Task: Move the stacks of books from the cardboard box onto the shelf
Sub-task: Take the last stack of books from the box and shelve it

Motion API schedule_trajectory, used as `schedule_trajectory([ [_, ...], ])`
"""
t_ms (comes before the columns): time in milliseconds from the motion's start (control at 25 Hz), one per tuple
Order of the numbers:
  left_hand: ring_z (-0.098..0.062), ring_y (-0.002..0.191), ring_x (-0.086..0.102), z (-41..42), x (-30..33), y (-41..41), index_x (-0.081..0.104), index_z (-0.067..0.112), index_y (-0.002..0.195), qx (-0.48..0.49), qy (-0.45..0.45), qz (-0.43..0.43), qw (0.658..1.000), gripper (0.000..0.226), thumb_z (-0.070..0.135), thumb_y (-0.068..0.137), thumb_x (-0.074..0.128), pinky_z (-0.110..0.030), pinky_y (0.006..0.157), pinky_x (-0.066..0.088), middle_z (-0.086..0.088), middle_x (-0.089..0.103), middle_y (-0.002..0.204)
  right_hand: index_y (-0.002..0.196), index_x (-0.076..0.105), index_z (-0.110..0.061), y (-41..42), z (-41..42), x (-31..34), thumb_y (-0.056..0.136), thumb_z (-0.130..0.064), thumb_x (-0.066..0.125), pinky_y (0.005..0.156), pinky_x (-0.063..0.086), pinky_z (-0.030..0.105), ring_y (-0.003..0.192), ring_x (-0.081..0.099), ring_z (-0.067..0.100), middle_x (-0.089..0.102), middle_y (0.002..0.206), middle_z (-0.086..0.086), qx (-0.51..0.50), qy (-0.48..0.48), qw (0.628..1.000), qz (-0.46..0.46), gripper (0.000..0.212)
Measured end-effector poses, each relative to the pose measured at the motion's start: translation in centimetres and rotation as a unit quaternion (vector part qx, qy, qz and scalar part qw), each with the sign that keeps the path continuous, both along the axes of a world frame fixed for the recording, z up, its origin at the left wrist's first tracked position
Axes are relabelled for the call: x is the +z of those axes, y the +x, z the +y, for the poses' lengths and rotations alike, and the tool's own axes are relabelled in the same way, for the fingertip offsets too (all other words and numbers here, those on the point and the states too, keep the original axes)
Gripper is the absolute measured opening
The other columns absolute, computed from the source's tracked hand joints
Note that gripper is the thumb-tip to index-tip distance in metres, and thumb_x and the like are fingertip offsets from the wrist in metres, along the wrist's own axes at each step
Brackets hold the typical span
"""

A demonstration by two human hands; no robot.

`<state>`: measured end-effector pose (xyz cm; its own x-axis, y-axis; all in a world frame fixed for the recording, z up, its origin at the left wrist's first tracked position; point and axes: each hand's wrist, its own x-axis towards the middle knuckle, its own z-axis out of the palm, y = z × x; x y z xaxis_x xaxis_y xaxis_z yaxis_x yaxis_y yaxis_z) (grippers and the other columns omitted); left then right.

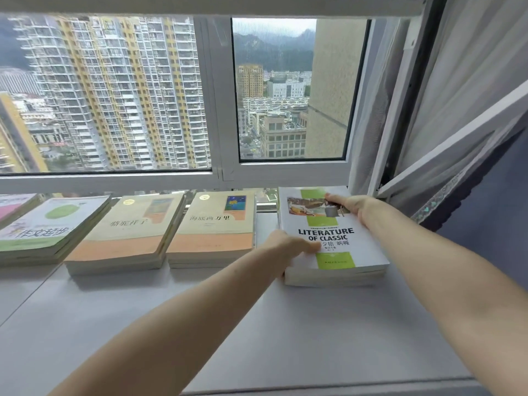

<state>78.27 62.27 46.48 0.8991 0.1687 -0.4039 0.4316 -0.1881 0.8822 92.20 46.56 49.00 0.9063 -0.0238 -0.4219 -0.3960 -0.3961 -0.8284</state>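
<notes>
Head view, setting: a pale grey shelf (257, 332) running under a window (291, 90), seen from above and behind the person's outstretched arms.
Head view, stack in hand: a stack of books (333, 238) lies flat at the right end of the shelf, its far edge near the window frame; the cardboard box is not in view.
Left hand (285, 247): closed on the stack's near left edge, thumb on the top cover, the other fingers hidden down the side.
Right hand (350, 207): closed on the far right corner, fingers laid over the cover picture.
Reason for the grip: hands at opposite corners probably keep the loose books squared, so the stack can be set down or nudged as one block.
Look of the stack: top cover white with green bars, a small picture, and the words LITERATURE OF CLASSIC above Chinese characters; cream page edges of several books show beneath it.
Neighbouring stacks: an orange and cream stack (214, 230) sits apart to the left across a gap of bare shelf, then a second one like it (128, 235), then a green-covered stack (48, 227).
Reason for the row: the stacks lie side by side, covers up, so this one appears to extend the line rightward.
Stage, as judged: placement seems nearly finished, with the stack resting on the shelf and both hands not yet released.
</notes>
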Motion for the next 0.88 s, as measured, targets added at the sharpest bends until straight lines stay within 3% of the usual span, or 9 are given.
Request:
schedule_trajectory([
  [80,-0.015,0.070,0.057,-0.2,0.0,1.0,0.050,0.016,0.076,0.017,-0.008,-0.005,1.000,0.036,0.026,0.077,0.085,-0.026,0.068,0.047,-0.002,0.063,0.082,0.125,0.056,0.002,1.2,0.5,-0.2,0.082,-0.050,0.072,0.094,0.043,0.038,0.105,0.061,0.030,0.061,0.123,0.017,0.006,-0.008,1.000,0.005,0.069],
  [200,-0.012,0.067,0.051,0.2,0.5,2.2,0.047,0.017,0.076,0.038,0.019,-0.030,0.999,0.038,0.027,0.079,0.084,-0.023,0.062,0.039,0.005,0.053,0.074,0.117,0.057,-0.004,2.9,1.3,-0.7,0.085,-0.049,0.070,0.104,0.043,0.040,0.093,0.054,0.025,0.059,0.113,0.015,0.022,0.004,1.000,0.014,0.057],
  [320,-0.023,0.097,0.054,0.9,0.6,3.5,0.057,0.014,0.104,0.044,0.043,-0.030,0.998,0.044,0.032,0.076,0.086,-0.029,0.078,0.038,-0.002,0.053,0.094,0.096,0.057,-0.005,4.4,1.9,-0.8,0.087,-0.048,0.068,0.108,0.040,0.043,0.090,0.052,0.026,0.057,0.109,0.015,0.031,-0.008,0.999,0.011,0.046],
  [400,-0.024,0.098,0.050,1.1,0.7,4.2,0.058,0.009,0.119,0.045,0.034,-0.022,0.998,0.057,0.031,0.075,0.086,-0.032,0.080,0.037,-0.003,0.052,0.098,0.096,0.055,-0.004,5.3,2.2,-0.9,0.087,-0.047,0.068,0.109,0.040,0.043,0.097,0.053,0.025,0.056,0.115,0.016,0.031,-0.016,0.999,0.005,0.046],
  [600,-0.024,0.090,0.051,0.9,0.9,5.5,0.052,0.009,0.099,0.038,0.076,0.005,0.996,0.049,0.030,0.073,0.088,-0.035,0.076,0.043,-0.003,0.056,0.096,0.073,0.052,-0.009,6.6,2.7,-1.1,0.086,-0.050,0.068,0.081,0.043,0.036,0.064,0.050,0.023,0.055,0.077,0.009,0.044,-0.056,0.997,-0.021,0.046],
  [680,-0.025,0.093,0.057,0.8,1.0,5.8,0.057,0.007,0.104,0.027,0.111,0.011,0.993,0.053,0.032,0.071,0.089,-0.036,0.079,0.050,-0.005,0.062,0.104,0.091,0.060,-0.010,6.5,2.8,-1.0,0.082,-0.058,0.068,0.080,0.041,0.032,0.069,0.055,0.019,0.058,0.080,0.006,0.031,-0.105,0.993,-0.033,0.049],
  [720,-0.024,0.092,0.057,0.7,1.2,5.8,0.056,0.007,0.105,0.020,0.129,0.014,0.991,0.056,0.034,0.070,0.089,-0.034,0.078,0.049,-0.005,0.062,0.104,0.112,0.061,-0.007,6.5,2.9,-1.0,0.078,-0.063,0.070,0.083,0.042,0.032,0.082,0.061,0.020,0.063,0.095,0.005,0.017,-0.150,0.987,-0.051,0.065],
  [800,-0.025,0.087,0.055,0.7,1.7,5.9,0.047,0.010,0.097,0.005,0.171,0.018,0.985,0.059,0.041,0.068,0.088,-0.032,0.071,0.045,-0.003,0.055,0.087,0.137,0.048,-0.001,6.3,3.1,-1.0,0.068,-0.068,0.074,0.093,0.044,0.034,0.119,0.056,0.029,0.055,0.134,0.012,-0.028,-0.250,0.962,-0.106,0.099],
  [880,-0.024,0.082,0.056,0.7,1.9,5.9,0.044,0.010,0.089,-0.002,0.204,0.014,0.979,0.060,0.044,0.068,0.088,-0.031,0.065,0.043,-0.001,0.049,0.075,0.140,0.044,-0.002,6.0,3.2,-1.2,0.067,-0.070,0.073,0.088,0.044,0.034,0.128,0.050,0.034,0.047,0.144,0.016,-0.036,-0.279,0.951,-0.129,0.104],
])
